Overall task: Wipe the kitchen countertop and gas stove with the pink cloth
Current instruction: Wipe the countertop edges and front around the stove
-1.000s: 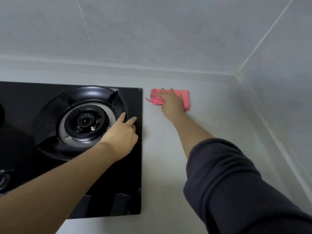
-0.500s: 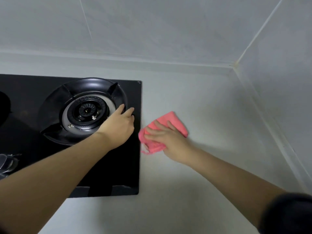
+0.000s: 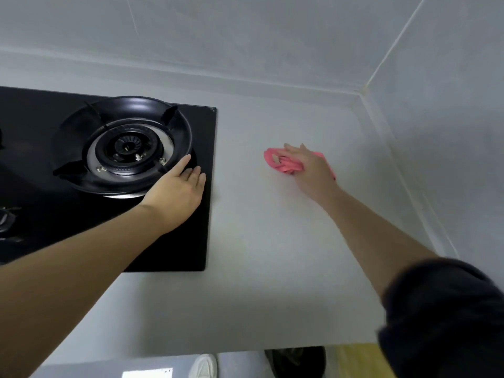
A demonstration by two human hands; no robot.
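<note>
On the left, the black glass of the gas stove [image 3: 191,241] looks dry and untouched by the cloth, and my left hand [image 3: 177,192] has stayed where it was a second ago: released, fingers straight and together, lying flat on the glass with the tips touching the outer ring of the burner [image 3: 128,145], bracing me and holding nothing. What has changed is further right. A second ago I had the pink cloth [image 3: 283,163] up at the far back of the desk [image 3: 272,255], close to the stove's rear corner. Half a second ago I had pulled it toward me, right against the stove's edge. Now it sits out in the open stretch of desk, well apart from the stove and about midway to the side wall [image 3: 450,132]. My right hand [image 3: 308,170] lies over it with fingers stretched out, pressing the bunched cloth down rather than clenching it, as far as I can tell. I read this as a sweeping stroke working rightward, so the strip beside the stove is likely covered, while the corner, the near edge and the whole stove are still to be done.
</note>
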